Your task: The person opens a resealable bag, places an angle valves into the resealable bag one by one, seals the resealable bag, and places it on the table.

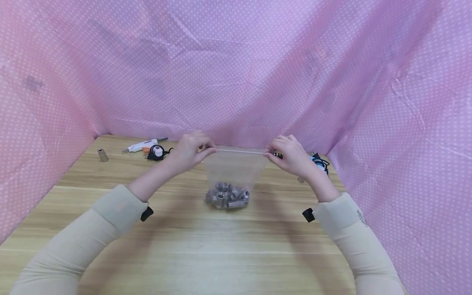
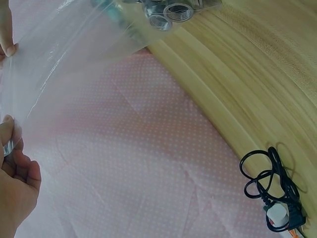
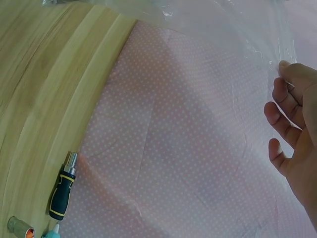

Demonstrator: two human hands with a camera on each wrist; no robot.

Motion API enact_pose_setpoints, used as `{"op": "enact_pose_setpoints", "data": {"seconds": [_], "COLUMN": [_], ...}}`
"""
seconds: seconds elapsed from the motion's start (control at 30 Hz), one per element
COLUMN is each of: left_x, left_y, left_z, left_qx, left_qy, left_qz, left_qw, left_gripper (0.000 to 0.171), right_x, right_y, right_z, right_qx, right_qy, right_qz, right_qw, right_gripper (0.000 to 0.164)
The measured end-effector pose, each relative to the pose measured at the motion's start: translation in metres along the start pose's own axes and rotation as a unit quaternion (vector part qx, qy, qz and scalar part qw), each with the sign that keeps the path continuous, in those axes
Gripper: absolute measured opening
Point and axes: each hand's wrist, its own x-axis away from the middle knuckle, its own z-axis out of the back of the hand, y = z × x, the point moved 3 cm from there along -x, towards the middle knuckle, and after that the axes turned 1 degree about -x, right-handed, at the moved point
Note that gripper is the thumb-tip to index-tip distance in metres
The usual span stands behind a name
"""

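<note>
Both hands hold up a clear plastic zip bag [image 1: 236, 168] by its top edge, which is stretched straight between them. My left hand [image 1: 191, 149] pinches the left top corner between thumb and fingers. At the opposite corner, my right hand [image 1: 289, 153] pinches the edge with thumb and index finger; its other fingers curl loosely in the right wrist view. Several grey metal threaded fittings [image 1: 226, 196] lie bunched in the bottom of the bag, close over the table. Threaded openings of the fittings [image 2: 178, 12] show through the plastic in the left wrist view.
On the wooden table [image 1: 221, 254] at back left are a metal cylinder [image 1: 103, 155], a white pen-like tool [image 1: 141, 145] and a coiled black cord [image 2: 270, 173]. At back right lie a black-and-yellow screwdriver [image 3: 62, 191], another metal cylinder [image 3: 20, 227] and a dark cord [image 1: 321, 162]. Pink dotted cloth [image 1: 236, 73] surrounds the table.
</note>
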Motion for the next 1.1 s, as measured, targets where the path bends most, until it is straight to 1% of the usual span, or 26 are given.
{"op": "enact_pose_setpoints", "data": {"seconds": [0.17, 0.37, 0.53, 0.57, 0.63, 0.67, 0.7, 0.73, 0.8, 0.83, 0.9, 0.93, 0.97, 1.0, 1.07, 1.1], "left_x": [-0.001, -0.001, -0.001, -0.001, 0.001, 0.002, 0.005, 0.009, 0.020, 0.026, 0.041, 0.048, 0.056, 0.064, 0.079, 0.086], "left_y": [-0.001, -0.003, -0.004, -0.004, -0.007, -0.009, -0.011, -0.014, -0.020, -0.023, -0.029, -0.031, -0.033, -0.034, -0.035, -0.036], "left_z": [0.002, 0.000, 0.000, 0.000, -0.002, -0.003, -0.005, -0.008, -0.017, -0.022, -0.035, -0.043, -0.051, -0.059, -0.075, -0.082], "left_qx": [-0.002, -0.006, -0.001, 0.001, 0.012, 0.026, 0.046, 0.072, 0.128, 0.156, 0.212, 0.233, 0.248, 0.259, 0.282, 0.285], "left_qy": [-0.003, 0.001, 0.007, 0.008, 0.009, 0.007, 0.001, -0.007, -0.034, -0.049, -0.082, -0.099, -0.117, -0.133, -0.163, -0.177], "left_qz": [0.003, -0.002, -0.001, 0.005, 0.028, 0.047, 0.076, 0.107, 0.173, 0.203, 0.254, 0.268, 0.279, 0.283, 0.295, 0.299], "left_qw": [1.0000, 1.0000, 1.0000, 1.0000, 0.9995, 0.9985, 0.9961, 0.9916, 0.9760, 0.9655, 0.9403, 0.9293, 0.9202, 0.9139, 0.8983, 0.8934], "left_gripper": [0.006, 0.006, 0.005, 0.006, 0.007, 0.009, 0.012, 0.016, 0.030, 0.038, 0.057, 0.064, 0.074, 0.081, 0.095, 0.101], "right_x": [0.000, 0.004, 0.006, 0.006, 0.006, 0.006, 0.007, 0.007, 0.009, 0.010, 0.012, 0.013, 0.013, 0.013, 0.013, 0.013], "right_y": [0.001, 0.004, 0.005, 0.005, 0.006, 0.006, 0.006, 0.006, 0.007, 0.008, 0.010, 0.010, 0.011, 0.012, 0.012, 0.012], "right_z": [0.002, 0.004, 0.005, 0.004, 0.003, 0.002, 0.001, 0.000, -0.001, -0.002, -0.003, -0.004, -0.004, -0.005, -0.006, -0.007], "right_qx": [-0.004, -0.012, -0.023, -0.028, -0.040, -0.047, -0.053, -0.058, -0.067, -0.072, -0.081, -0.084, -0.085, -0.086, -0.086, -0.085], "right_qy": [0.002, 0.000, 0.012, 0.013, 0.014, 0.013, 0.013, 0.013, 0.016, 0.018, 0.026, 0.030, 0.035, 0.039, 0.046, 0.049], "right_qz": [-0.003, -0.018, -0.020, -0.023, -0.033, -0.040, -0.047, -0.053, -0.065, -0.070, -0.077, -0.079, -0.080, -0.081, -0.078, -0.077], "right_qw": [1.000, 1.000, 0.999, 0.999, 0.999, 0.998, 0.997, 0.997, 0.995, 0.995, 0.993, 0.993, 0.992, 0.992, 0.992, 0.992], "right_gripper": [0.011, 0.011, 0.011, 0.011, 0.010, 0.009, 0.008, 0.008, 0.006, 0.006, 0.006, 0.006, 0.006, 0.006, 0.006, 0.006]}}
